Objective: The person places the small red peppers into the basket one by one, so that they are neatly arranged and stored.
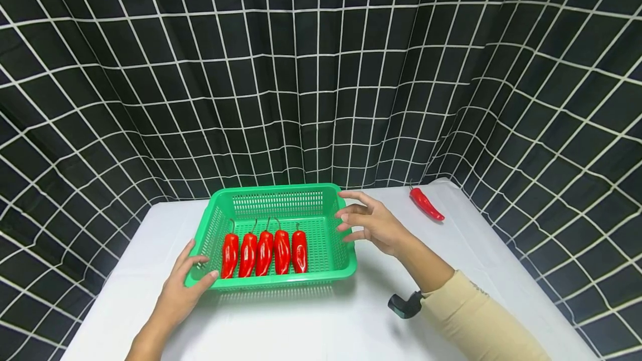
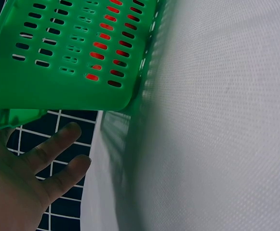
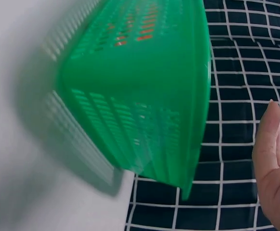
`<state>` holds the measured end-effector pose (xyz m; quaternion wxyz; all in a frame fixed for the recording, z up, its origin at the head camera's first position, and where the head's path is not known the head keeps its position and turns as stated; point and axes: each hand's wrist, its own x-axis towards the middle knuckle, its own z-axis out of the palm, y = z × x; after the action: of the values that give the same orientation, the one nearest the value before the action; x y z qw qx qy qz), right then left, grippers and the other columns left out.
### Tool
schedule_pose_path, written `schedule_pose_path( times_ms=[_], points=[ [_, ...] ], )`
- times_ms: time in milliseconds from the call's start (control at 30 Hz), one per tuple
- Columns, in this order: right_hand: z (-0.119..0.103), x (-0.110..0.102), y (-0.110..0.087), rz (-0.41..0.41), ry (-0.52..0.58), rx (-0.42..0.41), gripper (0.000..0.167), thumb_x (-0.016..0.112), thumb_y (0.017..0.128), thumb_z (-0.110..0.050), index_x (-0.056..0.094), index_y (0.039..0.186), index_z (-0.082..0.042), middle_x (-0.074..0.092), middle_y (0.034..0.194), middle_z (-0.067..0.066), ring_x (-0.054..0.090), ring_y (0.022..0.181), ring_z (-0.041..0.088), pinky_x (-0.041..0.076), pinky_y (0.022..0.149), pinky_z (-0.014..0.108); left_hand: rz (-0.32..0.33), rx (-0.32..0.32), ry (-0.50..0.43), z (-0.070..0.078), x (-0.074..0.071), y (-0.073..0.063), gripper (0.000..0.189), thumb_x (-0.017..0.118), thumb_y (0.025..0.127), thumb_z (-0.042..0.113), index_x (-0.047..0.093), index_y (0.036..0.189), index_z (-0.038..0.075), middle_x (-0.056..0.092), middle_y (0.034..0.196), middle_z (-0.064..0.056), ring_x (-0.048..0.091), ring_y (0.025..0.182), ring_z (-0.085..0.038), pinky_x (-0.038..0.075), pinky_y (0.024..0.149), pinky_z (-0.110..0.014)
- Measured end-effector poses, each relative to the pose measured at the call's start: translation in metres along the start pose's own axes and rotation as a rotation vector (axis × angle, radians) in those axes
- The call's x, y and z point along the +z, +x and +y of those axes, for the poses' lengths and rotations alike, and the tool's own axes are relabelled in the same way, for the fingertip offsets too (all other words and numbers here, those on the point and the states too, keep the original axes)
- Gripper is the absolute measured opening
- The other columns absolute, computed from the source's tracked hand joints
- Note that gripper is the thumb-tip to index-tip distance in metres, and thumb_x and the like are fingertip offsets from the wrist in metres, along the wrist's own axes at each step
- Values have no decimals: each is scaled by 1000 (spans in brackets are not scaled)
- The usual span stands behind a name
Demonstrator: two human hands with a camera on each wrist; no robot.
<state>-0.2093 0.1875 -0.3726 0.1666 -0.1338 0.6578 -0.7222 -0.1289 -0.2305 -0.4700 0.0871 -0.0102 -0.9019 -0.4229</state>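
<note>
A green plastic basket (image 1: pixel 321 277) with slotted walls stands on the white table. Several red chili peppers (image 1: pixel 265 252) lie side by side in it, stems pointing to the back. At the basket's front left corner is my left hand (image 1: pixel 179 292), thumb and a finger over the rim; firm contact cannot be judged. The left wrist view shows two of its fingers spread, apart from the basket wall (image 2: pixel 62 91). My right hand (image 1: pixel 376 223) hovers by the right rim with fingers spread, holding nothing. In the right wrist view, part of that hand (image 3: pixel 274 178) is away from the basket (image 3: pixel 130 72).
One more red chili pepper (image 1: pixel 425 203) lies on the table at the back right, beyond my right hand. A black curtain (image 1: pixel 316 71) with white grid lines encloses the table (image 1: pixel 271 327) at the back and sides. A small dark device (image 1: pixel 405 305) sits at my right wrist.
</note>
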Motion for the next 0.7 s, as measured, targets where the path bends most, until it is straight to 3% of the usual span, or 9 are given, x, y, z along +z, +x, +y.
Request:
schedule_pose_path(
  times_ms=[700],
  points=[
    [-17, -40, -9, 12, -4, -78, 52, 64, 92, -8, 45, 140, -13, 53, 121, 26, 65, 96, 35, 52, 82, 54, 7, 11, -16, -1, 0, -1, 39, 69, 90, 33, 56, 119, 11, 14, 159, -5, 18, 139, -46, 21, 96, -75]
  ],
)
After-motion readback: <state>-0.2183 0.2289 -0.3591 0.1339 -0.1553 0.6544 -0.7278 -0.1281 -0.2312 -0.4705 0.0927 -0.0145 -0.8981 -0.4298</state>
